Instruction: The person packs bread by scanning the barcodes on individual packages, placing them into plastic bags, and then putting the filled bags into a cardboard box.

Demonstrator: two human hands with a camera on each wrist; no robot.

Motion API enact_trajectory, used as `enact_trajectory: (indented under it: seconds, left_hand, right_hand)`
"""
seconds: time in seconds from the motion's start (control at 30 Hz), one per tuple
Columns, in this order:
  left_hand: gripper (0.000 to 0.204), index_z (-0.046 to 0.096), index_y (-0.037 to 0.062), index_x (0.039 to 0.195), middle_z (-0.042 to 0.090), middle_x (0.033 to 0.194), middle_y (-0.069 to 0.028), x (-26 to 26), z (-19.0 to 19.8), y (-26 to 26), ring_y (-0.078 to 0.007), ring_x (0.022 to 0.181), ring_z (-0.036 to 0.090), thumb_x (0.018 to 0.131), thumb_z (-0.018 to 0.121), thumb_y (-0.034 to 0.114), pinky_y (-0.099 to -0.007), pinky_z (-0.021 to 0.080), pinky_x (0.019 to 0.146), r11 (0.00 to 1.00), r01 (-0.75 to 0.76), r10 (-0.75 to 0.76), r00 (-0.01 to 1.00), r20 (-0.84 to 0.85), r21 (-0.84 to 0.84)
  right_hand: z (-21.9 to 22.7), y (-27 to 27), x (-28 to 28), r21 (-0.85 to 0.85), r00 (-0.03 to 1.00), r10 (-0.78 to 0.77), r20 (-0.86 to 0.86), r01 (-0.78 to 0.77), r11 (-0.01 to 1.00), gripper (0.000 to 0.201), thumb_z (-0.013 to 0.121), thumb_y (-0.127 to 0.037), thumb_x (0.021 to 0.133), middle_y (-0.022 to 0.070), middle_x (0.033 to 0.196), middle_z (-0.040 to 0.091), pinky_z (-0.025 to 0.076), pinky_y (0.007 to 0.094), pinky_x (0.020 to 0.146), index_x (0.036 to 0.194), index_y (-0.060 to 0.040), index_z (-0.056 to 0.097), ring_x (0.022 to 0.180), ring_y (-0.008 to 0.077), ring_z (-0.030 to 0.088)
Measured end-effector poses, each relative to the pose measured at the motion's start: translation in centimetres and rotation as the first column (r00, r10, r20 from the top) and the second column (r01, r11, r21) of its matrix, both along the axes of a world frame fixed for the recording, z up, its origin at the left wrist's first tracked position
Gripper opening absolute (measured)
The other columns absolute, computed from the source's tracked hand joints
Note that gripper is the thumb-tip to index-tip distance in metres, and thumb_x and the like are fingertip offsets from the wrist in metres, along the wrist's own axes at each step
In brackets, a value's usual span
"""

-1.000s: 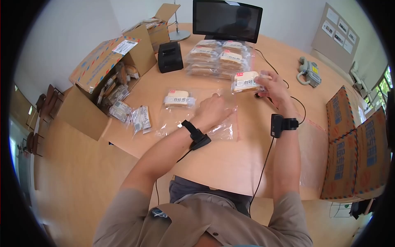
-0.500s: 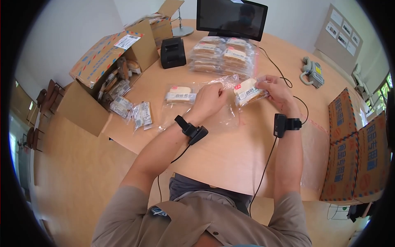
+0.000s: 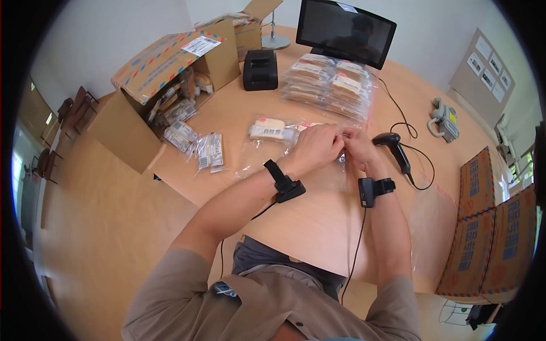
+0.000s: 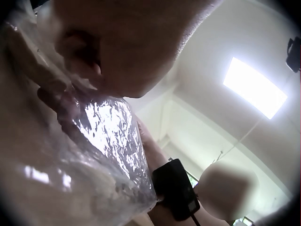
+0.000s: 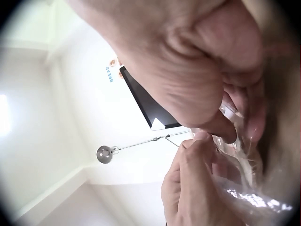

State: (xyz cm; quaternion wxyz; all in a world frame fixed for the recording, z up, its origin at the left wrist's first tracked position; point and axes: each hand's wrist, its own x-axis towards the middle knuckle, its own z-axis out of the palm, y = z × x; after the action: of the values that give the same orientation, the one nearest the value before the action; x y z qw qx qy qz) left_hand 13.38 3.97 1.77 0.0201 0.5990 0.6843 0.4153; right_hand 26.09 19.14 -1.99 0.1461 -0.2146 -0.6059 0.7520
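My left hand (image 3: 315,146) pinches the edge of a large clear plastic bag (image 3: 250,162) lying on the table. Against it, my right hand (image 3: 359,149) has its fingers curled on the bag's plastic; the right wrist view shows the crinkled film (image 5: 244,165) between the fingers of both hands. One packet of sliced white bread (image 3: 267,129) lies at the bag's left side. Behind my left hand, a bit of another bread packet (image 3: 309,124) shows, mostly hidden. Shiny film (image 4: 113,136) also hangs close below my left hand in the left wrist view.
Bagged bread packets (image 3: 330,85) are stacked before a monitor (image 3: 346,31). A barcode scanner (image 3: 395,150) with its cable lies right of my hands, a phone (image 3: 443,120) farther off. An opened carton (image 3: 165,65), loose packets (image 3: 210,152) and a black printer (image 3: 260,70) stand left.
My right hand has brought its bread packet left to the bag, and the packet is now mostly hidden. Both hands now meet at the bag's edge. The scanner has come into full view.
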Motion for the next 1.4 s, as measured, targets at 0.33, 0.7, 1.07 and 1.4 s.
enact_trajectory:
  seconds: [0.33,0.7,1.07,1.4]
  left_hand:
    - [0.022,0.068,-0.0017,0.096,0.072,0.089,-0.0263,-0.3,-0.7,-0.5,-0.0473,0.086,0.071,0.097,0.064,0.020,-0.0555,0.054,0.076,0.999,0.025,-0.024,0.999,0.024,-0.021]
    - [0.024,0.066,-0.0014,0.099,0.074,0.091,-0.0258,-0.7,-1.2,-0.1,-0.0480,0.087,0.071,0.102,0.062,0.022,-0.0561,0.054,0.076,1.000,0.003,-0.003,0.999,0.040,-0.004]
    - [0.037,0.071,0.0011,0.118,0.072,0.113,-0.0261,-2.1,1.1,-3.6,-0.0419,0.102,0.071,0.106,0.064,0.036,-0.0522,0.055,0.088,0.847,0.269,-0.254,0.962,0.097,-0.457]
    - [0.065,0.061,0.0028,0.144,0.062,0.142,-0.0291,-14.3,1.6,-18.4,-0.0489,0.120,0.068,0.097,0.076,0.045,-0.0543,0.057,0.097,0.831,-0.496,0.364,0.828,-0.427,-0.252]
  right_hand:
    - [-0.2,-0.5,-0.2,0.518,0.959,-0.270,0.089,0.187,0.834,0.052,0.080,-0.003,0.095,0.0176,0.118,0.074,0.062,0.0340,0.087,0.143,0.0026,0.060,0.100,0.0234,0.075]
    - [4.3,-2.5,0.5,0.500,0.918,0.002,0.396,-0.218,0.838,0.017,0.074,-0.006,0.094,0.0066,0.090,0.077,0.058,0.0315,0.067,0.110,-0.0006,0.075,0.073,0.0144,0.071]
    - [8.4,0.3,4.6,0.517,0.938,-0.118,0.327,-0.072,0.853,0.018,0.070,-0.014,0.101,0.0030,0.093,0.076,0.054,0.0249,0.064,0.116,-0.0049,0.074,0.078,0.0103,0.070]
    - [11.3,6.0,13.2,0.530,0.870,-0.476,0.125,0.347,0.774,0.030,0.072,-0.029,0.105,0.0012,0.098,0.075,0.051,0.0252,0.067,0.125,-0.0065,0.071,0.080,0.0085,0.067]
